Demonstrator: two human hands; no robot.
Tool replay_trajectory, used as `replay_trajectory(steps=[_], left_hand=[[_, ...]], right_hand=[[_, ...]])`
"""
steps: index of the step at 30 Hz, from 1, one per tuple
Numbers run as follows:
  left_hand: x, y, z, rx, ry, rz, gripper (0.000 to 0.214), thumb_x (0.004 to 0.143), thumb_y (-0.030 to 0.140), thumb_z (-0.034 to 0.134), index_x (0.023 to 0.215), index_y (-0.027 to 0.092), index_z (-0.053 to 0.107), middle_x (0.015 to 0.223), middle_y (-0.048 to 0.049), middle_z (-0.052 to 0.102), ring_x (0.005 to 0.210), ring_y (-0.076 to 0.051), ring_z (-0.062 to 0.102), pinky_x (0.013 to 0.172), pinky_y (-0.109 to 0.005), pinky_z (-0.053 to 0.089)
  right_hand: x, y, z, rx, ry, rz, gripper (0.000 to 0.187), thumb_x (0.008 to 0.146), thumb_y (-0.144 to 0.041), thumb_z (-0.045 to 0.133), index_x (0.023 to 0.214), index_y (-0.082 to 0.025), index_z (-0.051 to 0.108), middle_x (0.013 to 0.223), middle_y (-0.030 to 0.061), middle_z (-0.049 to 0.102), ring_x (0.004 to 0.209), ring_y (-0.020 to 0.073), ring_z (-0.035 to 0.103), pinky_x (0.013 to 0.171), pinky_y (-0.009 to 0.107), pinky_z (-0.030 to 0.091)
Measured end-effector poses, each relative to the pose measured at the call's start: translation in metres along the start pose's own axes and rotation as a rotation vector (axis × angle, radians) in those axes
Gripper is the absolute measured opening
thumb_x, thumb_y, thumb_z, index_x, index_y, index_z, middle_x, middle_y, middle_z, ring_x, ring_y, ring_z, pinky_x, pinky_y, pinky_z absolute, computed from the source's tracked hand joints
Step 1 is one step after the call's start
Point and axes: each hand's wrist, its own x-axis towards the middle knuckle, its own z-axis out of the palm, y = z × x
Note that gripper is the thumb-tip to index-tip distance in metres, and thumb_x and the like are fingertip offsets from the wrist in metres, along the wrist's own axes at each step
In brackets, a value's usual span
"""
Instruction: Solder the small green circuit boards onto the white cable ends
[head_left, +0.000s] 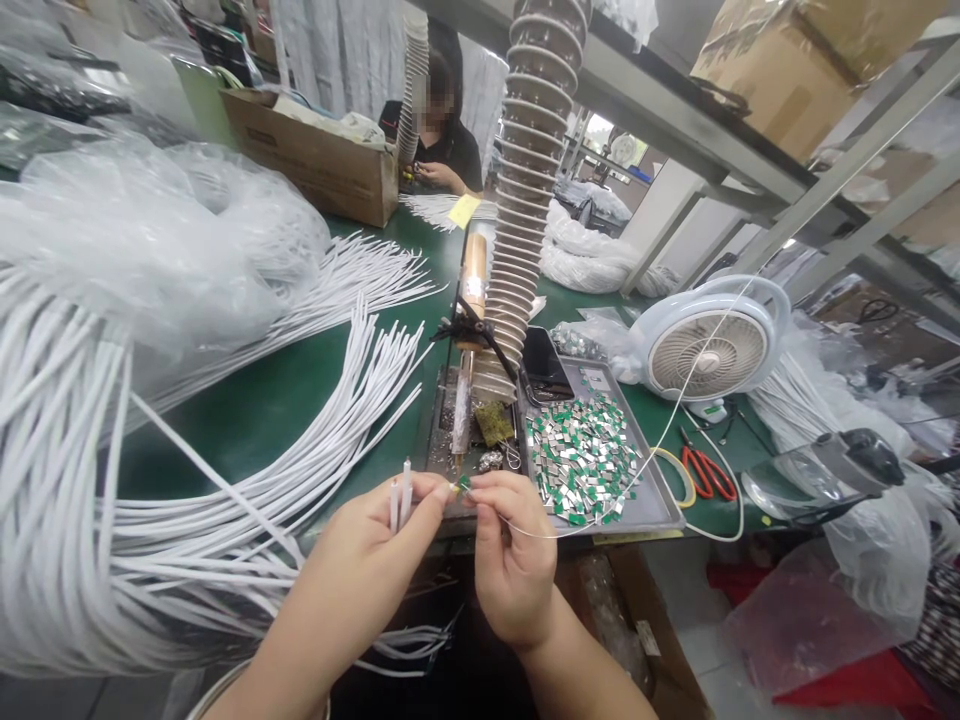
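Green piece point(464, 484) — mostly hidden, perhaps a board — pinched by the right fingers point(501, 492); left fingers point(429, 513) clasp white cables point(406, 492).

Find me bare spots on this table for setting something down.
Green tabletop shows bare between the farther cable bundle and nearer cable bundle, plus a smaller patch bordered by the nearer tips, the left hand and the dark base under the soldering iron. It is crowded around the right hand, and small boards mostly cover the tray.
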Motion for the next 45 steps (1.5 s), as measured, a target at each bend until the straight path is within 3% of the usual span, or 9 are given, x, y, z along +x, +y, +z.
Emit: replay_trajectory(steps=[11, 17, 24, 30, 34, 40, 45], left_hand=[[-0.001, -0.007, 0.005, 0.021, -0.04, 0.014, 0.026, 0.082, 0.044, 0.05, 0.075, 0.021, 0.063, 0.068, 0.0006, 0.064, 0.069, -0.02, 0.059, 0.063, -0.027, 0.044], [-0.006, -0.008, 0.01, 0.014, -0.01, 0.095, 0.024, 0.082, 0.042, 0.052, 0.073, 0.022, 0.062, 0.071, -0.0016, 0.066, 0.08, -0.024, 0.062, 0.069, -0.028, 0.047], [-0.025, -0.016, 0.02, 0.058, 0.028, 0.229, 0.02, 0.088, 0.035, 0.046, 0.084, 0.023, 0.062, 0.088, -0.0048, 0.068, 0.09, -0.023, 0.064, 0.078, -0.027, 0.049], [-0.04, -0.03, 0.023, 0.11, -0.065, 0.249, 0.024, 0.091, 0.034, 0.042, 0.094, 0.024, 0.063, 0.102, -0.0071, 0.067, 0.099, -0.023, 0.063, 0.087, -0.025, 0.047], [-0.038, -0.031, 0.022, 0.068, -0.074, 0.208, 0.023, 0.089, 0.038, 0.045, 0.092, 0.024, 0.063, 0.095, -0.0057, 0.067, 0.089, -0.022, 0.064, 0.081, -0.025, 0.049], [-0.031, -0.022, 0.019, -0.093, -0.187, 0.114, 0.02, 0.084, 0.042, 0.054, 0.077, 0.026, 0.062, 0.082, -0.002, 0.065, 0.081, -0.021, 0.061, 0.068, -0.022, 0.05], [-0.029, -0.019, 0.013, -0.16, -0.2, 0.048, 0.021, 0.082, 0.046, 0.056, 0.085, 0.027, 0.065, 0.079, -0.0012, 0.064, 0.079, -0.021, 0.059, 0.073, -0.025, 0.049]], right_hand=[[-0.009, 0.0, -0.002, -0.029, -0.005, 0.031, 0.025, 0.085, -0.003, 0.045, 0.098, -0.019, 0.059, 0.091, 0.0072, 0.064, 0.087, 0.0166, 0.064, 0.077, 0.032, 0.056], [-0.013, -0.001, -0.006, -0.027, -0.025, 0.065, 0.025, 0.088, -0.007, 0.04, 0.1, -0.021, 0.058, 0.091, 0.0073, 0.064, 0.089, 0.0177, 0.064, 0.078, 0.035, 0.056], [-0.023, -0.003, -0.015, 0.033, -0.057, 0.084, 0.025, 0.093, -0.013, 0.035, 0.104, -0.019, 0.057, 0.092, 0.0086, 0.064, 0.089, 0.0176, 0.062, 0.078, 0.034, 0.055], [-0.03, -0.006, -0.035, 0.135, -0.115, 0.064, 0.028, 0.096, -0.02, 0.031, 0.109, -0.02, 0.056, 0.089, 0.009, 0.064, 0.085, 0.0198, 0.063, 0.074, 0.038, 0.056], [-0.029, -0.007, -0.049, 0.01, -0.091, 0.098, 0.026, 0.094, -0.015, 0.034, 0.107, -0.021, 0.056, 0.087, 0.0071, 0.064, 0.084, 0.0191, 0.063, 0.075, 0.038, 0.055], [-0.012, 0.001, -0.066, -0.287, -0.009, 0.211, 0.023, 0.092, -0.011, 0.04, 0.1, -0.022, 0.058, 0.081, 0.0029, 0.062, 0.073, 0.0144, 0.06, 0.067, 0.028, 0.052], [0.016, 0.026, -0.081, -0.562, -0.165, 0.261, 0.022, 0.09, -0.014, 0.04, 0.095, -0.018, 0.061, 0.089, 0.007, 0.066, 0.085, 0.0188, 0.062, 0.077, 0.033, 0.051]])
